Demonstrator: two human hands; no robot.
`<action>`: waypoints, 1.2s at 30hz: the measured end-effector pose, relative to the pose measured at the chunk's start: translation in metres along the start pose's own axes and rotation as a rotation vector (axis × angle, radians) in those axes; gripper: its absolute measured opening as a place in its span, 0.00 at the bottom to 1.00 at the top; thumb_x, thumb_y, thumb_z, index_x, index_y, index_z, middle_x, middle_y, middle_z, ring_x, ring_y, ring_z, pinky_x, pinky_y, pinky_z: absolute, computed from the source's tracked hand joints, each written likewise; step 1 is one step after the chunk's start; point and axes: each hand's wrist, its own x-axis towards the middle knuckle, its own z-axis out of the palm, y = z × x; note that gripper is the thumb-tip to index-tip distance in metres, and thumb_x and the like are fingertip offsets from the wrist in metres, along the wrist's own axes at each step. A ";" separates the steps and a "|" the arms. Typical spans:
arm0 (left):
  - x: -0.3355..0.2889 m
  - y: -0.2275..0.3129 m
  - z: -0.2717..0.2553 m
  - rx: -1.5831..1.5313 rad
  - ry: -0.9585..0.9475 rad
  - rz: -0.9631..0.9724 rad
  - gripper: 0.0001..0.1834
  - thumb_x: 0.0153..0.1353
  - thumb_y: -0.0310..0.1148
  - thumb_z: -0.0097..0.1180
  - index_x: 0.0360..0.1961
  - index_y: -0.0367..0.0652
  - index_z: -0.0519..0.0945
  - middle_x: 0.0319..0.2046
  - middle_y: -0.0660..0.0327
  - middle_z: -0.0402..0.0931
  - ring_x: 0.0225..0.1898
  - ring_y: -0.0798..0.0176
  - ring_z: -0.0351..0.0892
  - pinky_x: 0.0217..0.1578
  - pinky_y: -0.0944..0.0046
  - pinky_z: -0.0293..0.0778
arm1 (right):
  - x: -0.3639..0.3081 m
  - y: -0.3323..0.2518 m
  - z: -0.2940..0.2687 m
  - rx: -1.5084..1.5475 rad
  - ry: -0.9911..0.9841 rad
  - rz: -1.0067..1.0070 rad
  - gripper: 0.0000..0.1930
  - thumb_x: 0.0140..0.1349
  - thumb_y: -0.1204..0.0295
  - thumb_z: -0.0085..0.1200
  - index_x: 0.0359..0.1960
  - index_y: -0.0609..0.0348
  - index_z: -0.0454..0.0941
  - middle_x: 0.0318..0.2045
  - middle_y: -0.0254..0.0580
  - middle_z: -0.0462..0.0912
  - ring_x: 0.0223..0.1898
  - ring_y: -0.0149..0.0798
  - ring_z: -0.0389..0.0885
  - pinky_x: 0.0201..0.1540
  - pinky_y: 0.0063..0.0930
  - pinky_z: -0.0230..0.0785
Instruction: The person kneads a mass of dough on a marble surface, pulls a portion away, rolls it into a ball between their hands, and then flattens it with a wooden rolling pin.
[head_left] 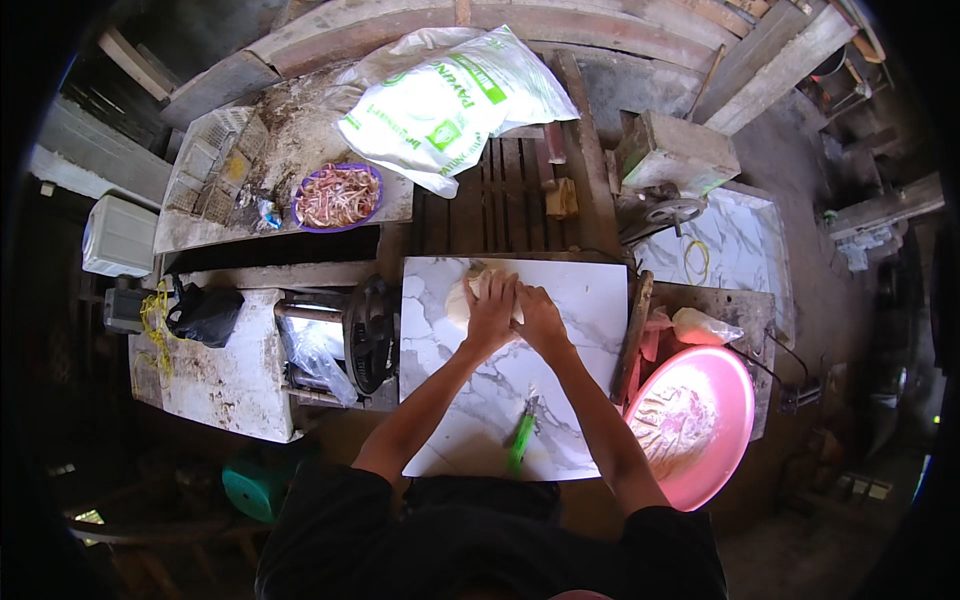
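Observation:
A pale lump of dough [457, 304] lies near the far edge of a white marble-patterned board [430, 390]. My left hand [491, 306] lies over the lump with its fingers curled down on it. Close against it, my right hand [537, 318] is bent round the right end of the dough, and its fingertips are partly hidden. Nearer to me on the board rests a green-handled cutter or knife [521, 443], touched by neither hand.
At the right stands a pink basin [738, 400] with floury, doughy contents. A black wheel [371, 337] of a machine borders the board's left side. Farther off are a purple-rimmed basket [339, 197] of pinkish strips and a white-and-green sack [450, 110]. A green stool [252, 490] is low left.

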 end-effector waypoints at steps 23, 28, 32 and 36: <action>0.025 -0.027 -0.004 -0.122 -0.196 0.017 0.39 0.23 0.42 0.65 0.46 0.56 0.68 0.54 0.59 0.53 0.59 0.51 0.43 0.54 0.36 0.32 | -0.048 0.028 -0.038 1.421 0.369 0.337 0.10 0.55 0.72 0.47 0.37 0.63 0.65 0.36 0.43 0.71 0.38 0.37 0.74 0.38 0.34 0.74; 0.030 -0.040 -0.016 -0.037 -0.329 0.053 0.47 0.22 0.45 0.66 0.52 0.56 0.63 0.57 0.61 0.50 0.61 0.51 0.39 0.55 0.38 0.31 | -0.061 0.012 -0.038 1.543 0.376 0.382 0.13 0.55 0.73 0.45 0.43 0.57 0.62 0.40 0.39 0.68 0.43 0.38 0.71 0.45 0.37 0.69; 0.036 -0.042 -0.021 -0.097 -0.365 0.067 0.54 0.20 0.50 0.67 0.56 0.54 0.57 0.58 0.59 0.49 0.61 0.52 0.41 0.56 0.39 0.32 | -0.040 0.014 -0.017 1.694 0.344 0.389 0.14 0.54 0.73 0.47 0.43 0.57 0.62 0.38 0.39 0.68 0.41 0.36 0.71 0.42 0.36 0.70; 0.027 -0.038 -0.019 -0.087 -0.305 0.143 0.59 0.20 0.50 0.67 0.59 0.53 0.50 0.57 0.58 0.51 0.61 0.53 0.41 0.57 0.42 0.30 | -0.007 0.010 0.003 1.274 0.280 0.326 0.21 0.44 0.77 0.55 0.43 0.58 0.64 0.37 0.41 0.70 0.41 0.39 0.71 0.43 0.29 0.69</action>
